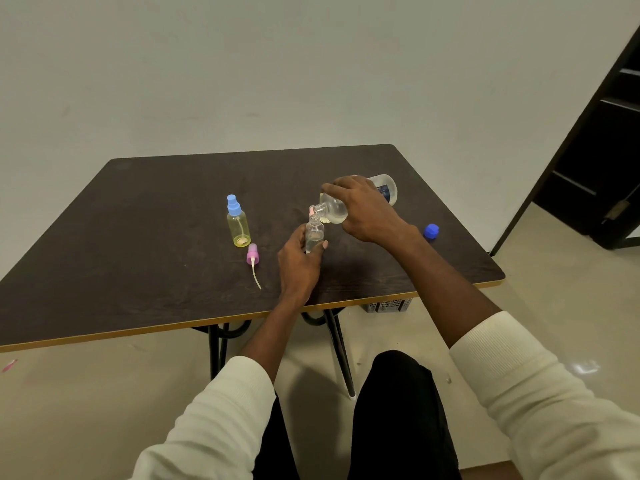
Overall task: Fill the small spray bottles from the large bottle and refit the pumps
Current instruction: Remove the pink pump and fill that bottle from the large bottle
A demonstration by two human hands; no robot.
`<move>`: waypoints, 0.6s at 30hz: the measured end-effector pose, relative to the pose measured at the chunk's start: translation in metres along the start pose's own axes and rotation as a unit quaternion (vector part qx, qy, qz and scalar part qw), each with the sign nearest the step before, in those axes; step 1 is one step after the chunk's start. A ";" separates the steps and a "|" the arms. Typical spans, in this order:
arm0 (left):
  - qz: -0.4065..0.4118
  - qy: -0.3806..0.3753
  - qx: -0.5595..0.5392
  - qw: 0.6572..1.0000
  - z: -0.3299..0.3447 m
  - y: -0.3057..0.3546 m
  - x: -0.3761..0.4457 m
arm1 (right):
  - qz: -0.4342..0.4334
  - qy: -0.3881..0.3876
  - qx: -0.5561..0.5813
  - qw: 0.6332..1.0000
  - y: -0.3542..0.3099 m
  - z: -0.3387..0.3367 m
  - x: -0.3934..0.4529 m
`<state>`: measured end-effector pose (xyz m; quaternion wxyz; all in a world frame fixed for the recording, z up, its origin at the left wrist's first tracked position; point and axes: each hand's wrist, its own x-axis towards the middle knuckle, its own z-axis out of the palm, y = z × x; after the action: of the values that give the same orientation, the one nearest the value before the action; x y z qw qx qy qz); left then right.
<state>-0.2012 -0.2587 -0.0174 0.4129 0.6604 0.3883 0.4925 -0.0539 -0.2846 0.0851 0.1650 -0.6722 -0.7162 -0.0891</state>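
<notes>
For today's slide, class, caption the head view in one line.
Right hand tips the large clear bottle into a small clear spray bottle steadied by the left hand.

A dark wood-grain table (166, 237) with a yellow edge band and rounded corners stands on thin black metal legs (341, 355). Behind the table rises a plain pale wall (277, 71) without windows or pictures. Under and around the table lies a glossy cream floor (540, 306), with a bright glint of light to the table's right. To the right of the table stands a dark door frame (588, 140). A small grey perforated basket (389, 305) sits on the floor beneath the table's near edge.
</notes>
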 end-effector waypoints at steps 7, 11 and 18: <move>-0.001 -0.002 -0.004 1.000 0.000 0.001 0.000 | 0.000 0.001 -0.001 1.000 0.001 0.001 0.001; -0.001 -0.003 0.001 1.000 0.000 0.001 0.000 | 0.000 -0.001 -0.005 1.000 0.001 -0.001 0.001; -0.001 -0.007 0.000 1.000 0.000 0.000 0.001 | -0.002 0.001 -0.005 1.000 0.001 0.000 0.002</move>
<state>-0.2010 -0.2578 -0.0170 0.4156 0.6637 0.3860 0.4877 -0.0528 -0.2830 0.0855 0.1621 -0.6717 -0.7168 -0.0941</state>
